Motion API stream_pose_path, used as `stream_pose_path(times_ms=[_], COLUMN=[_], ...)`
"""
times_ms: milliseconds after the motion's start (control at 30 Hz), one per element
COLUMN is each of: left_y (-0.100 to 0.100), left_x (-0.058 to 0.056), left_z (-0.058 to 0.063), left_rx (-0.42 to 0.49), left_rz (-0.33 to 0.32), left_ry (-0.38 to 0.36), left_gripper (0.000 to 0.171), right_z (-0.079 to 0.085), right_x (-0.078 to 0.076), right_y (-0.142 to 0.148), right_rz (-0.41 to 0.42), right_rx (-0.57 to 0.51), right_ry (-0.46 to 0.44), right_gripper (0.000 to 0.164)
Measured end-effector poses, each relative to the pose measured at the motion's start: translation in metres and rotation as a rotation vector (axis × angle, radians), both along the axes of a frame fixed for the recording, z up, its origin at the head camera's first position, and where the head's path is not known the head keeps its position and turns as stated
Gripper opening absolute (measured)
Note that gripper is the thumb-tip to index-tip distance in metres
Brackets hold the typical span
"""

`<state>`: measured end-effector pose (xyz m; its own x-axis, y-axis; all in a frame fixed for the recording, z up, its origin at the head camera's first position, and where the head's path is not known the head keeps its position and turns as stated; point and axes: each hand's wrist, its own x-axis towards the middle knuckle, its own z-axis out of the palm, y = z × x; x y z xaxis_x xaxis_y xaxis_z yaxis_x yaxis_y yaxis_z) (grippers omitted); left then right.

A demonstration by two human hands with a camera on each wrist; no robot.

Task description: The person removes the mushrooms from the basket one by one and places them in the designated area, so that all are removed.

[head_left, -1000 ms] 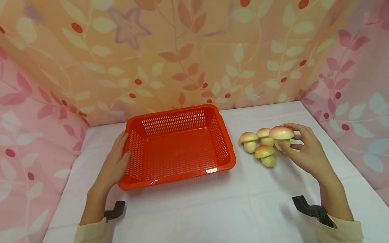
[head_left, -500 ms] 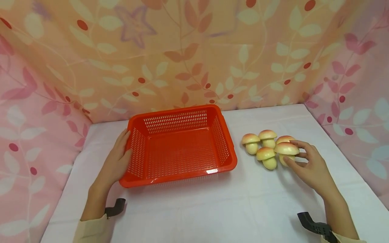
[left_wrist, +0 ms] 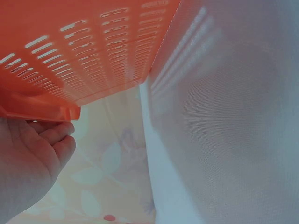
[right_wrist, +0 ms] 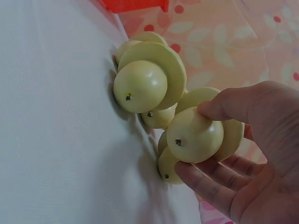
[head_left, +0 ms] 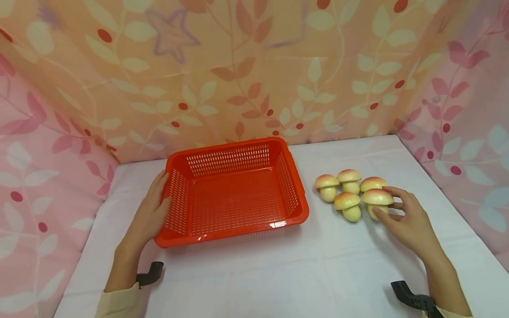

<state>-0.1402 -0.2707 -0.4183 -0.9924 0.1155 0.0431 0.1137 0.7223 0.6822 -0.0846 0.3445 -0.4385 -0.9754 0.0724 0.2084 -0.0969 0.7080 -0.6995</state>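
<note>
My right hand pinches the stem of a toy mushroom, which has a red-tinged cream cap. In the right wrist view the thumb presses one side of this mushroom's round stem and the fingers lie on the other. Several matching mushrooms cluster beside it: one at the left, one in front, one at the back and one partly hidden behind the held one. My left hand holds the left rim of a red plastic basket, its fingers under the rim in the left wrist view.
A white cloth covers the table. Behind it hangs an orange leaf-patterned curtain, with pink patterned fabric along both sides. The basket stands left of the mushrooms, near the back edge.
My right hand has brought the held mushroom toward me and slightly right, down beside the front one, uncovering another mushroom behind it. My left hand stays on the basket rim.
</note>
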Motion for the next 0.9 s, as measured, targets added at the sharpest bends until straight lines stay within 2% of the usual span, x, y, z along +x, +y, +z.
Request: stream_pose_path(times_ms=[500,900], left_y=[0.000,0.000], left_x=[-0.002,-0.001], left_z=[0.002,0.002], left_rx=[-0.009,-0.008], left_rz=[-0.007,-0.003], left_ry=[0.023,0.002], left_gripper=[0.067,0.068], right_z=[-0.008,-0.018], right_x=[0.001,0.001], right_y=[0.004,-0.001], right_rz=[-0.038,-0.007], right_rx=[0.013,0.010], right_ry=[0.071,0.083], right_gripper=[0.064,0.064])
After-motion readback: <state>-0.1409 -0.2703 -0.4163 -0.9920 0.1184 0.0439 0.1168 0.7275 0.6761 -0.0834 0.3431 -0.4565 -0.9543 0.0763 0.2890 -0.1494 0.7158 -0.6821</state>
